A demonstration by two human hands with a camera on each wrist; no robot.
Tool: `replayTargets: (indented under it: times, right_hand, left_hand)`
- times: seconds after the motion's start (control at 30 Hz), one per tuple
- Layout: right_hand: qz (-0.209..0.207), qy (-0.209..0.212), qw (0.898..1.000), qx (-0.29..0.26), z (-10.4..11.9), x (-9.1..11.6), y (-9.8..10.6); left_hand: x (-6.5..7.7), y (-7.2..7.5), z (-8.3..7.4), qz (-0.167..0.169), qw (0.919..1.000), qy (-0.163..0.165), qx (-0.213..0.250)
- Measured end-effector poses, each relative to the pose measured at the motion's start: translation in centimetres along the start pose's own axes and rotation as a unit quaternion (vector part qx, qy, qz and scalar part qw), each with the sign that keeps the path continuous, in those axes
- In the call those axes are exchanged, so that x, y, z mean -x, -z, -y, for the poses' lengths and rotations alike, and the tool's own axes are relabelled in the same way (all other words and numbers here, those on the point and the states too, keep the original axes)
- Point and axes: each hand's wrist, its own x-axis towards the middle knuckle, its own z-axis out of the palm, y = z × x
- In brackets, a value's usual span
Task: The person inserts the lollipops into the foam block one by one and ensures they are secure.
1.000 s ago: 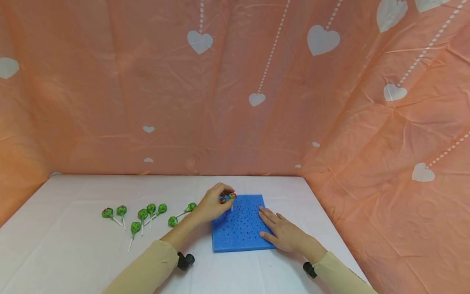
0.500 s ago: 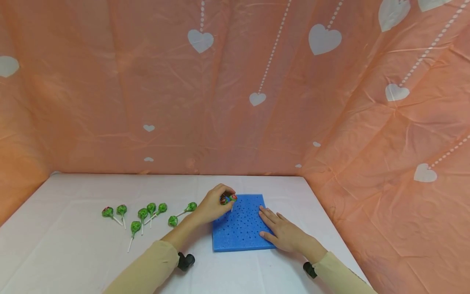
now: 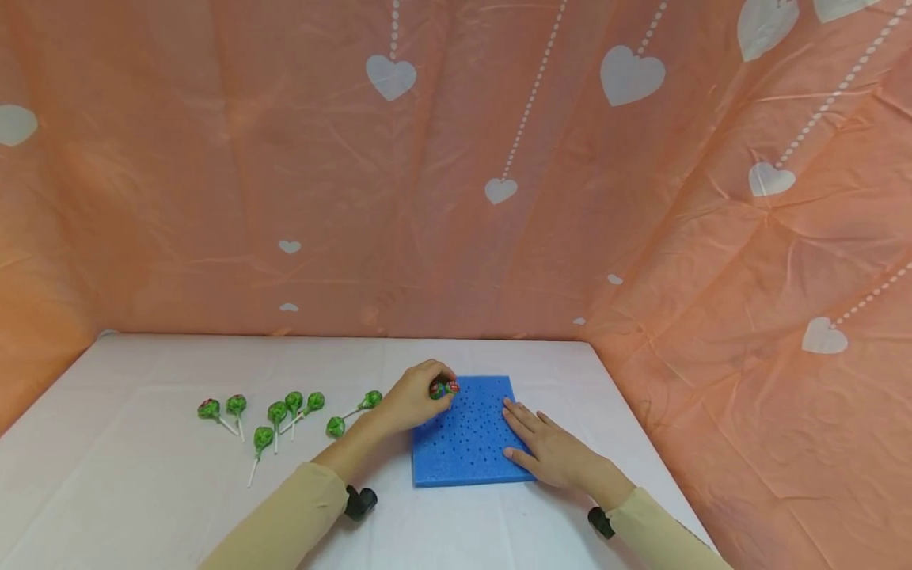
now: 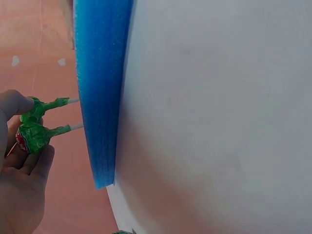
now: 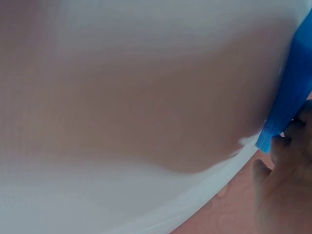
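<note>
Now one lollipop (image 4: 31,114), pinched by its head in the grip of the left hand (image 3: 412,400), is apparently being planted stick-first beside a second lollipop (image 4: 35,138) in the blue foam (image 3: 459,467), steadied under the flat right hand (image 3: 545,450), with straight downward pressure seemingly called for.

In the head view the left hand (image 3: 412,399) partly hides two lollipops (image 3: 454,387) and the far-left corner of the blue foam block (image 3: 463,467), whose right edge the right hand (image 3: 547,451) partly covers, while the right wrist view crops that hand and blurs the worktop (image 5: 73,195).
</note>
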Motion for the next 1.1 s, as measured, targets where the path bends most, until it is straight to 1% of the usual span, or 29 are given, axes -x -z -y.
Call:
replayTargets:
  times: [0.1,0.3,0.5,0.77,0.97,1.03,1.1]
  right_hand:
    - [-0.001,0.001,1.000,0.002,-0.03,-0.03,-0.02]
    - [0.001,-0.002,1.000,-0.001,0.01,-0.05,0.03]
    - [0.004,-0.004,1.000,-0.006,0.13,0.05,0.10]
    - [0.003,-0.004,1.000,-0.007,0.19,-0.03,0.27]
    - [0.006,-0.007,1.000,-0.011,0.04,-0.06,0.12]
    - [0.008,-0.010,1.000,-0.010,0.05,-0.04,0.15]
    - [0.009,-0.013,1.000,-0.010,0.07,-0.03,0.22]
  left_hand:
    - [0.04,0.11,-0.01,0.003,1.0000,0.003,-0.004]
    - [0.10,0.17,0.06,0.006,1.0000,-0.004,0.001]
    - [0.23,0.12,0.02,0.000,1.0000,-0.003,0.001]
    - [0.43,0.29,-0.46,0.001,0.9999,0.000,-0.017]
    - [0.60,0.39,-0.45,0.003,0.9997,-0.008,-0.024]
    - [0.64,0.49,-0.47,-0.004,0.9996,-0.012,-0.025]
    - [0.72,0.68,-0.58,-0.012,0.9997,-0.009,-0.021]
